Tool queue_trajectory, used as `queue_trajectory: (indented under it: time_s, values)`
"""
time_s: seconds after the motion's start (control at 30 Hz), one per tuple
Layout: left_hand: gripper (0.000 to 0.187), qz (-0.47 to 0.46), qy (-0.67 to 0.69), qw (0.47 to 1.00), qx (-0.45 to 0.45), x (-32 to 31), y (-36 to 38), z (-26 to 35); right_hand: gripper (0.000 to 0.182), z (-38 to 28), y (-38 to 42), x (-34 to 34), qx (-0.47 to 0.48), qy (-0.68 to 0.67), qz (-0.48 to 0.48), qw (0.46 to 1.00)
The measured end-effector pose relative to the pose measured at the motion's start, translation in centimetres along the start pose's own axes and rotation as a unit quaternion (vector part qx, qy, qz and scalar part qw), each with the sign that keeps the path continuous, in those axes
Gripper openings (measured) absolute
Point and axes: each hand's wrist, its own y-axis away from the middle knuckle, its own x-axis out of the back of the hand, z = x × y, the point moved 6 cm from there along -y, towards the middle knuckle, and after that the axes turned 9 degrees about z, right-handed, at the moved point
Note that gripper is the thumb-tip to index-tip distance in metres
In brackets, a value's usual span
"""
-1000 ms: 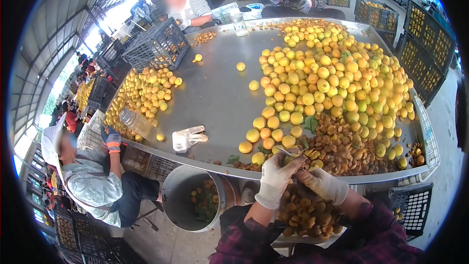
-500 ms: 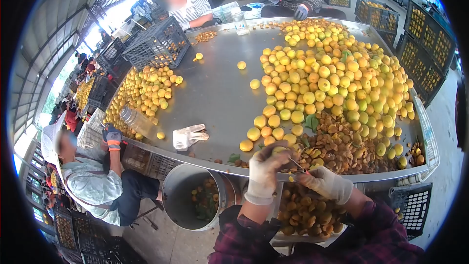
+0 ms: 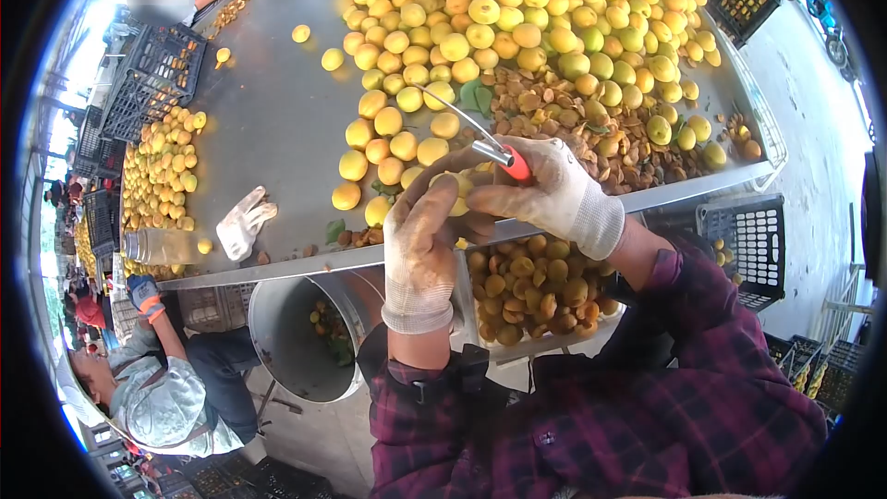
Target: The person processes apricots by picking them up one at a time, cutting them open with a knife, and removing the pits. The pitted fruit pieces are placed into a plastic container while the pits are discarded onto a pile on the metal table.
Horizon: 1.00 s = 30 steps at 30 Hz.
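Note:
Both my hands wear pale gloves with stained fingers and meet over the table's near edge. My left hand (image 3: 420, 245) is closed around a yellow apricot (image 3: 459, 187), mostly hidden by the fingers. My right hand (image 3: 554, 194) grips the red handle of a tool (image 3: 516, 164); its thin metal shaft points up and left, away from the fruit. Just below the hands, a container holds a pile of cut-looking apricots (image 3: 536, 291). Beyond them lie a large heap of whole apricots (image 3: 517, 14) and a mound of brown pits or scraps (image 3: 554, 115).
The metal table (image 3: 277, 92) carries a white glove (image 3: 245, 224), a clear jar (image 3: 162, 247) and a smaller apricot pile (image 3: 162, 171). A large bucket (image 3: 263, 314) stands below its edge. Another person (image 3: 152, 397) sits at left. Black crates (image 3: 748, 245) stand right and left.
My view has tilted down and swung right. My right hand has turned the tool, so its shaft now points upward, clear of the fruit in my left hand.

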Motion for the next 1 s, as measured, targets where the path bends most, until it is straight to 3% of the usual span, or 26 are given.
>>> queue_trajectory:
  time_s: [0.03,0.1,0.23,0.3,0.33,0.4,0.43,0.5,0.63,0.7,0.83,0.87,0.9,0.93,1.0]
  values:
    - [0.049,0.0,0.0,1.0,0.003,-0.1,0.1,-0.1,0.035,0.4,0.0,0.2,-0.003,0.0,0.001,1.0]
    - [0.05,-0.008,-0.034,0.999,0.006,-0.6,0.3,-0.1,0.037,0.0,0.3,0.2,0.077,-0.012,-0.021,0.997]
    - [0.042,-0.003,-0.045,0.999,0.016,-1.1,0.8,-0.4,0.037,0.8,0.7,-0.1,0.085,-0.029,-0.034,0.995]
    - [0.03,-0.047,-0.111,0.989,-0.086,-1.0,0.8,-0.4,0.034,1.0,1.0,-0.5,0.096,-0.034,-0.027,0.994]
    - [0.03,-0.047,-0.11,0.989,-0.083,-0.5,0.6,-1.4,0.03,0.4,1.3,-0.4,0.134,-0.017,-0.008,0.991]
    - [0.028,-0.04,-0.18,0.948,-0.261,0.3,0.8,-1.6,0.03,0.8,1.5,-0.6,0.139,0.001,0.008,0.99]
    - [0.028,-0.039,-0.179,0.948,-0.259,0.9,0.4,-2.1,0.029,0.9,1.5,-0.6,0.147,0.019,0.023,0.989]
    - [0.03,-0.069,-0.297,0.855,-0.42,0.7,0.8,-1.3,0.029,1.2,1.6,-1.0,0.132,-0.006,0.032,0.991]
    - [0.033,-0.033,-0.179,0.921,-0.344,1.0,0.8,-1.8,0.028,1.5,1.8,-1.5,0.106,-0.012,0.075,0.991]
    - [0.031,0.006,-0.31,0.862,-0.401,1.1,0.6,-1.5,0.028,1.4,1.5,-1.7,0.097,0.008,0.08,0.992]
    - [0.034,0.015,-0.344,0.862,-0.372,1.5,0.0,-2.5,0.021,1.2,1.4,-1.6,0.08,0.029,0.097,0.992]
    - [0.034,0.066,-0.212,0.939,-0.262,2.3,-1.0,-3.6,0.021,1.3,1.2,-1.6,0.079,0.028,0.098,0.992]
    - [0.035,0.115,-0.073,0.98,-0.144,3.0,-1.7,-5.0,0.02,1.7,0.9,-1.4,0.056,0.007,0.104,0.993]
    - [0.035,0.113,-0.075,0.98,-0.143,1.6,-1.4,-3.7,0.021,2.1,0.5,-1.2,0.034,-0.014,0.109,0.993]
    - [0.035,0.119,-0.003,0.992,-0.04,-0.7,-0.7,-2.2,0.023,2.5,0.2,-0.9,-0.003,-0.062,0.11,0.992]
